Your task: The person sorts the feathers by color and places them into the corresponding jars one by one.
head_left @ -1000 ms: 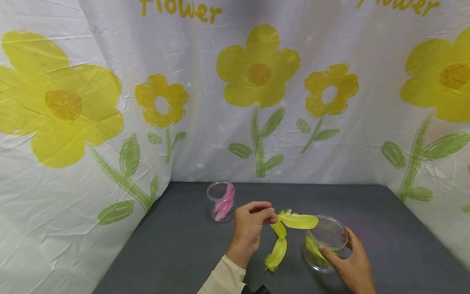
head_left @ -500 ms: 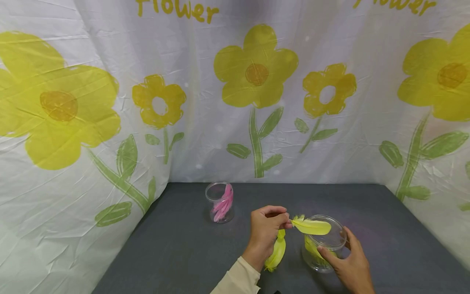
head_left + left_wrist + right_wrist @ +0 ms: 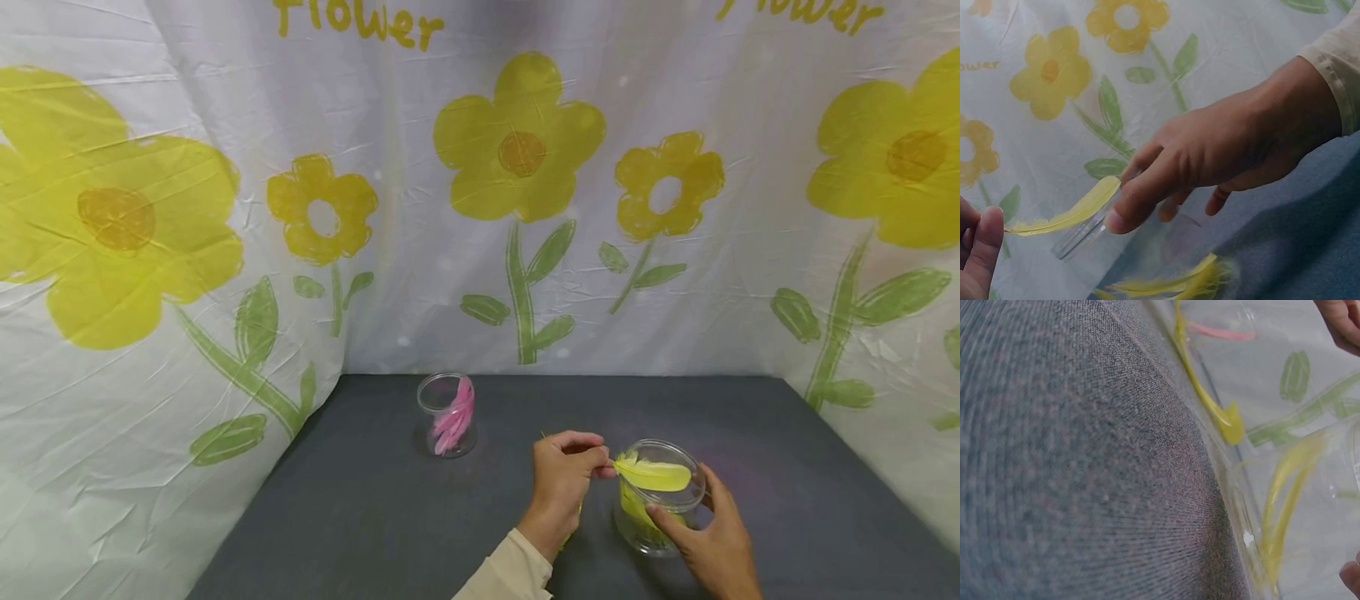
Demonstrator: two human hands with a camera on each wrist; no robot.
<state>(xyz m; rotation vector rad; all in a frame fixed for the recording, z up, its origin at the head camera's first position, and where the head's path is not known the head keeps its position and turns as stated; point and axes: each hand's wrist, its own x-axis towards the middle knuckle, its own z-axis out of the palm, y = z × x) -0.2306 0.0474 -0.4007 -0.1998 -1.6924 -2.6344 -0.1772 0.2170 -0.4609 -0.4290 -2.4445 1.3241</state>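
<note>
In the head view my left hand pinches the quill of a yellow feather. The feather lies level across the mouth of a clear plastic jar, its tip reaching toward the far rim. Around that jar's right side, my right hand grips with thumb in front and fingers behind. Inside are more yellow feathers, pressed against the wall. The left wrist view shows the held feather slightly bent, its tip overlapping the right thumb.
Farther back on the left stands a second clear jar with pink feathers. More yellow feathers on the dark tabletop are mostly hidden behind my left wrist. A white cloth printed with flowers encloses the table's back and sides.
My left hand has carried the yellow feather rightward and slightly down, from beside the jar to over its mouth. The right hand keeps its grip on the jar.
</note>
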